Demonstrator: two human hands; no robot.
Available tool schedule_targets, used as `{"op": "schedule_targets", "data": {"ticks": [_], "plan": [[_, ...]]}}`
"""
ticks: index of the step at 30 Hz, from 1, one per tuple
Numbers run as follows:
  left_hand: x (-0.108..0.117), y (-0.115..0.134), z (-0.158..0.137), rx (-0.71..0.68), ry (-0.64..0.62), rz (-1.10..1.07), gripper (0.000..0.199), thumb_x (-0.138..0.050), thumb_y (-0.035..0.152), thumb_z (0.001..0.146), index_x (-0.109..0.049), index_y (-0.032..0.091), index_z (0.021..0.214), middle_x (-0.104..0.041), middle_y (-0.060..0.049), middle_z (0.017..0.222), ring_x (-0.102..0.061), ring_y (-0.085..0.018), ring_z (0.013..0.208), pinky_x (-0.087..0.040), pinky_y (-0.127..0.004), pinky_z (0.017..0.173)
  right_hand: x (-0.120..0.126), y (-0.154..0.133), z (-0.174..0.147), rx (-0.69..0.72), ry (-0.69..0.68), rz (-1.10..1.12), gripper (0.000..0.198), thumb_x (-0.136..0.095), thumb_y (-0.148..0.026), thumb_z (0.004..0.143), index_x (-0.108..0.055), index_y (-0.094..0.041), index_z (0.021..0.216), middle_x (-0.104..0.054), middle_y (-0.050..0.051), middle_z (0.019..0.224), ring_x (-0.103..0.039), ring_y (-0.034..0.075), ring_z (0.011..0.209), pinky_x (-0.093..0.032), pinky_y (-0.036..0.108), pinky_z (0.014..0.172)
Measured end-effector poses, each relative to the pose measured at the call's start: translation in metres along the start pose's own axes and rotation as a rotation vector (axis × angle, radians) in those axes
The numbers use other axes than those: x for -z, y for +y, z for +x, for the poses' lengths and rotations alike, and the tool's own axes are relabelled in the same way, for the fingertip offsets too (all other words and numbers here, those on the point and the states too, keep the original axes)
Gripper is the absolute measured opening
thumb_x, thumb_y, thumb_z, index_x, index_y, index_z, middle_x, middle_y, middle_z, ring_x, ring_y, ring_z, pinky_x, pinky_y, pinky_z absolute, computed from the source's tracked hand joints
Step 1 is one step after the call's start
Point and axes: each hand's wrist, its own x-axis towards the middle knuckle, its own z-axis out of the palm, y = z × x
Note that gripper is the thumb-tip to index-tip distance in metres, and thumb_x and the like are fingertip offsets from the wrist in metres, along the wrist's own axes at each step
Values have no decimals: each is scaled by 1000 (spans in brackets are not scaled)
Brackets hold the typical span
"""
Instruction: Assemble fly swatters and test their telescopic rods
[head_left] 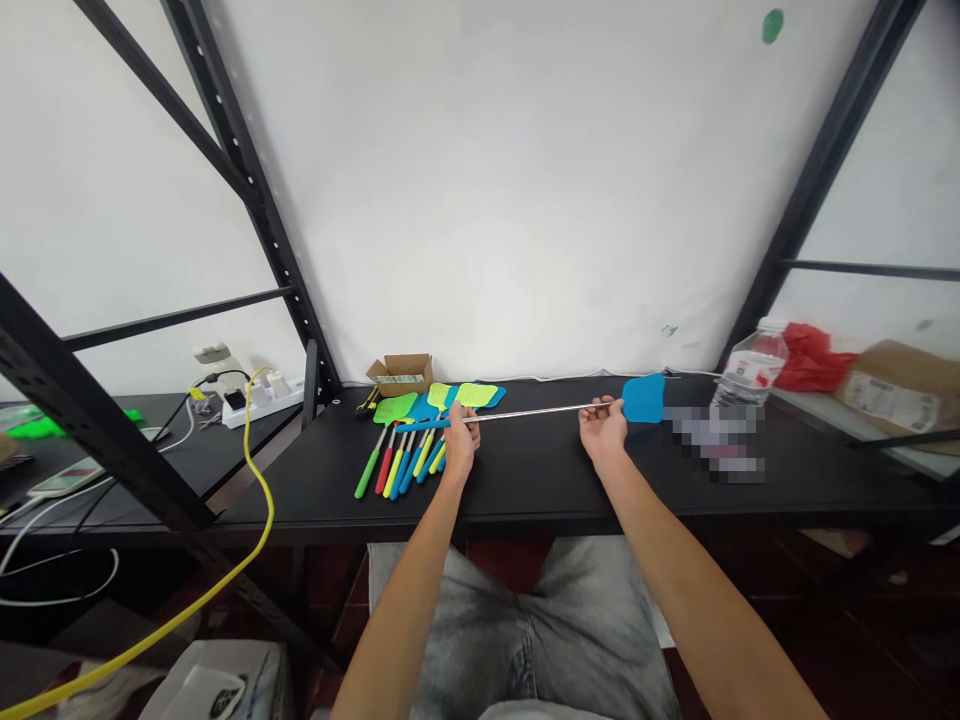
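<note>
A blue fly swatter [643,399] with a long, extended metal rod is held level across my front, above the black table. My left hand [462,440] is closed around the swatter near where its blue handle meets the rod. At the other end, my right hand [604,428] pinches the rod just beside the blue head. To the left of my left hand lies a row of several fly swatters [396,408] with green, red, yellow and blue handles pointing toward me. Their heads overlap at the back, and my left hand hides part of the row.
An open cardboard box [403,374] stands behind the row. At the right are a clear plastic bottle [752,365], a red plastic bag [810,358] and a brown package [900,390]. A white power strip [262,400] and yellow cable [262,480] lie left, by the black rack post [255,190].
</note>
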Motion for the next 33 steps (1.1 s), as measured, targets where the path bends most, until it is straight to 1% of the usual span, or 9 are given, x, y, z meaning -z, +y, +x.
{"op": "schedule_targets", "data": {"ticks": [2, 4, 7, 14, 19, 28, 33], "plan": [[-1, -1, -1, 13, -62, 41, 51, -40, 60, 88, -32, 21, 56, -19, 8, 46, -16, -5, 36, -11, -20, 36, -2, 1, -2, 2, -7, -28, 33, -39, -41, 100, -52, -21, 76, -53, -3, 70, -46, 7, 49, -42, 21, 44], [-1, -2, -1, 23, -91, 57, 51, -39, 59, 88, -29, 21, 55, -18, 8, 46, -14, -5, 36, -10, -20, 37, -3, 1, -3, 9, -16, -52, 33, -39, -40, 100, -52, -21, 77, -53, -3, 69, -46, 7, 49, -41, 20, 44], [2, -4, 1, 43, -97, 55, 49, -37, 56, 89, -28, 22, 55, -18, 8, 45, -14, -6, 36, -9, -20, 37, -5, 2, -5, 22, -24, -84, 33, -39, -40, 100, -53, -20, 77, -53, -3, 70, -47, 6, 49, -41, 20, 45], [3, -6, 5, 109, -115, 38, 46, -38, 54, 87, -26, 22, 55, -19, 8, 45, -13, -5, 35, -8, -20, 36, -3, 5, -2, 71, -50, -140, 32, -49, -45, 95, -52, -21, 75, -53, -4, 67, -46, 6, 49, -42, 21, 46], [2, -5, 3, 142, -112, 41, 45, -39, 53, 86, -26, 23, 55, -20, 8, 44, -14, -5, 35, -9, -20, 36, 0, 8, 2, 115, -76, -223, 35, -54, -53, 90, -49, -22, 74, -52, -5, 64, -47, 7, 48, -44, 22, 48], [6, -8, 5, 147, -72, 0, 40, -39, 46, 85, -26, 23, 55, -20, 8, 43, -14, -5, 34, -9, -20, 35, 5, 12, 7, 141, -124, -257, 31, -58, -47, 89, -56, -20, 74, -55, -3, 62, -49, 7, 49, -44, 20, 47], [8, -10, 5, 133, -58, -24, 38, -38, 43, 85, -26, 23, 55, -20, 8, 42, -14, -5, 34, -9, -20, 34, 5, 13, 8, 150, -142, -303, 31, -61, -48, 87, -58, -19, 75, -54, -4, 60, -49, 7, 49, -44, 19, 47]]}}
